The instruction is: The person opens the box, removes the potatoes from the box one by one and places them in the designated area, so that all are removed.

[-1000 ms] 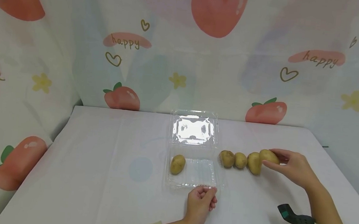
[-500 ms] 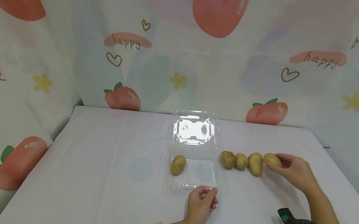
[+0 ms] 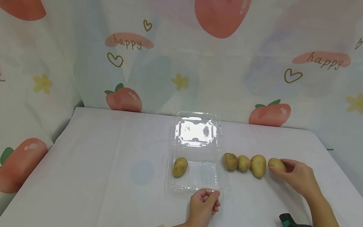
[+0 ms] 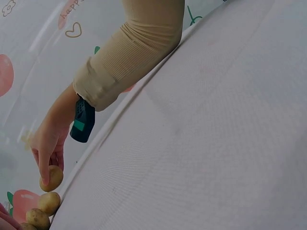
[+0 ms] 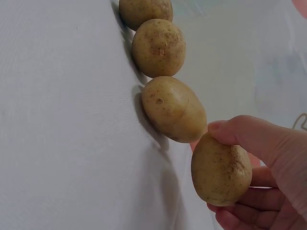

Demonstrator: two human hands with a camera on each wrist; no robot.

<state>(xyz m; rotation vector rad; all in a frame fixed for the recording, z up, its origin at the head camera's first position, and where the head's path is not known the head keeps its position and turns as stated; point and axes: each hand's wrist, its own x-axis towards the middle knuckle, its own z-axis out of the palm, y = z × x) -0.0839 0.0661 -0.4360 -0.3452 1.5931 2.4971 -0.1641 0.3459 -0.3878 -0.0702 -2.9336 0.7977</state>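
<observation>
My right hand (image 3: 300,176) grips a yellow potato (image 5: 221,168) between thumb and fingers, at the right end of a row of potatoes. In the right wrist view, the held potato's nearest neighbour is an oblong potato (image 5: 173,109). Farther left in the row come a small potato (image 3: 243,163) and a browner one (image 3: 230,162). A clear plastic clamshell box (image 3: 170,183) lies with its lid laid back. Inside its left side rests one potato (image 3: 180,167). At the box's front rim, my left hand (image 3: 201,208) pinches the edge with curled fingers.
The lid (image 3: 196,132) of the box reaches toward the back edge of the white-covered table (image 3: 101,178). A printed cloth backdrop (image 3: 167,49) rises behind and on the sides. A dark wrist device (image 3: 297,225) sticks out from the right sleeve.
My right hand has moved the held potato slightly right and lower, from overlapping the oblong potato to a small gap beside it. The left hand and box stay in place.
</observation>
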